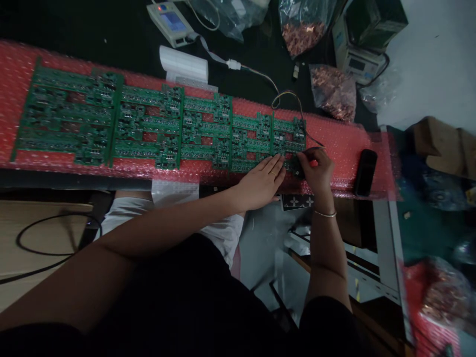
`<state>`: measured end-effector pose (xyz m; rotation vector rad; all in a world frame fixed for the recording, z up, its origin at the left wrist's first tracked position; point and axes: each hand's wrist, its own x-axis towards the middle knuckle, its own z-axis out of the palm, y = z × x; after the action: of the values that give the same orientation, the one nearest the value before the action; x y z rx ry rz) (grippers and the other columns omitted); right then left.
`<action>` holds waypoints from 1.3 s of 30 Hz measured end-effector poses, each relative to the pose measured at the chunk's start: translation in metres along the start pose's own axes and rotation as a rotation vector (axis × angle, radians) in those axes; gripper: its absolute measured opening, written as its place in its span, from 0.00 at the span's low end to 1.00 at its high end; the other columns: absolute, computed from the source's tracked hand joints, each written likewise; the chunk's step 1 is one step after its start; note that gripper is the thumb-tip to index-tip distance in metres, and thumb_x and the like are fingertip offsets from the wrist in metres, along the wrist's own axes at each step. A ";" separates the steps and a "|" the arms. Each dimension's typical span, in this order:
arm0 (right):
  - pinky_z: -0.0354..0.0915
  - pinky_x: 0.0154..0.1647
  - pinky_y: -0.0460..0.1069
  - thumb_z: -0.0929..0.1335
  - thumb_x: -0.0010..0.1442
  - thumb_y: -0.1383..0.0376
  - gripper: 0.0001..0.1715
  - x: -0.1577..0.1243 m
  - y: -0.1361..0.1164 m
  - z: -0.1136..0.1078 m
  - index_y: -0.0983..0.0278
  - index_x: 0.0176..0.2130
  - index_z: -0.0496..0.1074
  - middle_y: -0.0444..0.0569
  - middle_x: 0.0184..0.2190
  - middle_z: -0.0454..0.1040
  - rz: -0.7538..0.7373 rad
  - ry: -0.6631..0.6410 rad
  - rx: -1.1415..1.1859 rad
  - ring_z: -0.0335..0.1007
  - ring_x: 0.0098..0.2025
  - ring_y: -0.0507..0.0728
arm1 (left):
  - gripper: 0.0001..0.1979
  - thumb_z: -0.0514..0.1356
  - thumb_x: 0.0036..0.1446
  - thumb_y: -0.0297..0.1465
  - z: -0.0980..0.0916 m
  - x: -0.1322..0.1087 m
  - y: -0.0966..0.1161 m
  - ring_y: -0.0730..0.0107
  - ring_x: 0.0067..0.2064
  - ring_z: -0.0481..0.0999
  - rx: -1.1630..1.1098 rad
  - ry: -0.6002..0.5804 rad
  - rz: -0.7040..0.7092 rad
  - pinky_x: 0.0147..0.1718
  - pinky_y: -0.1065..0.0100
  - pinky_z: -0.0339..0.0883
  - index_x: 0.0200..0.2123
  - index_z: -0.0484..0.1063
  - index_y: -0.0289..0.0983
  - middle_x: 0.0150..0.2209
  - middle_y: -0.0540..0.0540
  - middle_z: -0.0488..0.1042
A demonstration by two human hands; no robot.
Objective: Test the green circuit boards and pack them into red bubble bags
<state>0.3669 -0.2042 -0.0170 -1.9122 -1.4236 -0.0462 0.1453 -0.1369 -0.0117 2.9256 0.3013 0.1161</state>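
A row of green circuit board panels (145,124) lies along red bubble wrap. My left hand (260,181) rests flat on the lower edge of the right-hand panels, fingers stretched out. Beside it, my right hand (318,166) is closed in a pinch at the lower right corner of the last panel. A thin multi-wire cable (301,106) runs down into its fingers; the cable's tip is hidden there. The other end leads through a white connector (233,64) and a grey ribbon to a small device with a lit screen (173,22).
Bubble wrap (338,146) covers the table's front. A black phone-like object (366,171) lies at its right end. Behind are a white roll (184,63), bags of copper-coloured parts (332,91) and a box-shaped instrument with a display (357,64). A black cable (55,254) loops at lower left.
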 end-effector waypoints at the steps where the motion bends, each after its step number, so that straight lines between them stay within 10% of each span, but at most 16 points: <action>1: 0.70 0.38 0.54 0.71 0.65 0.46 0.21 0.000 -0.001 0.000 0.59 0.31 0.74 0.47 0.30 0.77 0.001 0.000 -0.005 0.73 0.34 0.58 | 0.43 0.62 0.66 0.46 0.000 0.000 0.000 0.41 0.78 0.47 0.000 -0.001 0.000 0.76 0.49 0.43 0.72 0.57 0.21 0.75 0.23 0.49; 39: 0.75 0.49 0.58 0.68 0.70 0.58 0.10 0.019 -0.031 0.006 0.57 0.43 0.79 0.50 0.41 0.83 -0.204 -0.186 0.119 0.79 0.45 0.61 | 0.39 0.63 0.66 0.47 -0.009 -0.014 0.009 0.38 0.73 0.60 0.080 0.090 -0.051 0.72 0.44 0.54 0.67 0.65 0.21 0.71 0.21 0.60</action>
<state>0.3456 -0.1816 0.0036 -1.7048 -1.7037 0.1205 0.1328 -0.1471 -0.0016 2.9943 0.4039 0.2334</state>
